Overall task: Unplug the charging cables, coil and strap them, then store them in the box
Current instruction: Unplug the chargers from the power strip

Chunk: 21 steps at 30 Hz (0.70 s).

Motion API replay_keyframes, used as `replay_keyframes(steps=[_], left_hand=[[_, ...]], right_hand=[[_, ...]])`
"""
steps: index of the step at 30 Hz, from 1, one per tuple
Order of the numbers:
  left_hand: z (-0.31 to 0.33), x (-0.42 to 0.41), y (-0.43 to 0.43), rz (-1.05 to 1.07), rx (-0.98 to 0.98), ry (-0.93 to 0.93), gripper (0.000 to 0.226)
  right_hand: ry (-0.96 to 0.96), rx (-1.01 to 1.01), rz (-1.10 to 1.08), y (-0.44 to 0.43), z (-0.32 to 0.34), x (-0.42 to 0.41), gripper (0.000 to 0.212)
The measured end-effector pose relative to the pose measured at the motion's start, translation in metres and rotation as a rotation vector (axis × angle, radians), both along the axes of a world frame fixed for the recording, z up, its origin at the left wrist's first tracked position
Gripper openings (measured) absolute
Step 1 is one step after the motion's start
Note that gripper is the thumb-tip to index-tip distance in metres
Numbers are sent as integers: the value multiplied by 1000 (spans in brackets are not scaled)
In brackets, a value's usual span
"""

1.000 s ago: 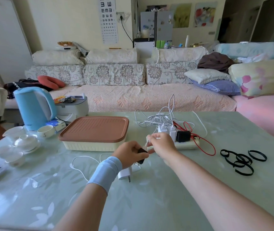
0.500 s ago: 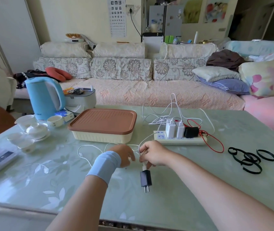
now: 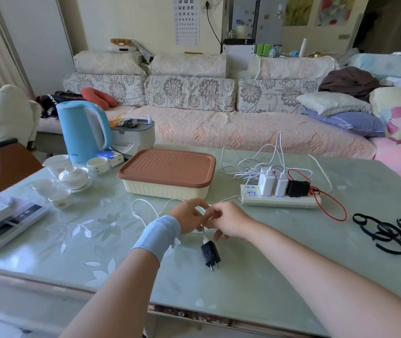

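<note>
Now letting the black charger (image 3: 209,252) lie flat on the glass, prongs pointing to the near edge, instead of lifting it beside the power strip (image 3: 280,203) as a second ago. Working over a pale green glass table (image 3: 267,276). Leaving the box (image 3: 167,176), cream with its brown lid on, sitting just behind the hands and left of the strip. Holding both hands close together in front of the box: pinching the white cable (image 3: 133,211) in the curled fingers of the left hand (image 3: 188,219), above a blue wristband (image 3: 158,234), and pinching the same cable between thumb and forefinger of the right hand (image 3: 231,222), with the other fingers curling down toward the glass. Trailing that cable in a loose loop out to the left and down from the hands into the black charger. Keeping two white chargers (image 3: 266,184) and a black adapter (image 3: 298,189) plugged into the strip, beside a looping red cable (image 3: 336,208). Leaving the black straps (image 3: 387,234) lying loose well off to the right.
</note>
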State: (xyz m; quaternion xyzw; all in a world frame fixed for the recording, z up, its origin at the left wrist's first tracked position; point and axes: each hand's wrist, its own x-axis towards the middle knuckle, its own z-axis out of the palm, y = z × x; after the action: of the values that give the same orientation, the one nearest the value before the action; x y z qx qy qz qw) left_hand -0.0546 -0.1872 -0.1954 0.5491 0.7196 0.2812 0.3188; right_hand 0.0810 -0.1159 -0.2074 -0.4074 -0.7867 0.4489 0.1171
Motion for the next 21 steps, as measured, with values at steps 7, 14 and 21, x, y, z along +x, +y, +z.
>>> replay_keyframes(steps=[7, 14, 21], left_hand=[[-10, 6, 5, -8, -84, 187, 79], [-10, -17, 13, 107, -182, 454, 35], [-4, -5, 39, 122, -10, 583, 31]], right_hand=[[-147, 335, -92, 11, -2, 10, 18], [-197, 442, -51, 18, -1, 13, 17], [-116, 524, -243, 48, 15, 44, 18]])
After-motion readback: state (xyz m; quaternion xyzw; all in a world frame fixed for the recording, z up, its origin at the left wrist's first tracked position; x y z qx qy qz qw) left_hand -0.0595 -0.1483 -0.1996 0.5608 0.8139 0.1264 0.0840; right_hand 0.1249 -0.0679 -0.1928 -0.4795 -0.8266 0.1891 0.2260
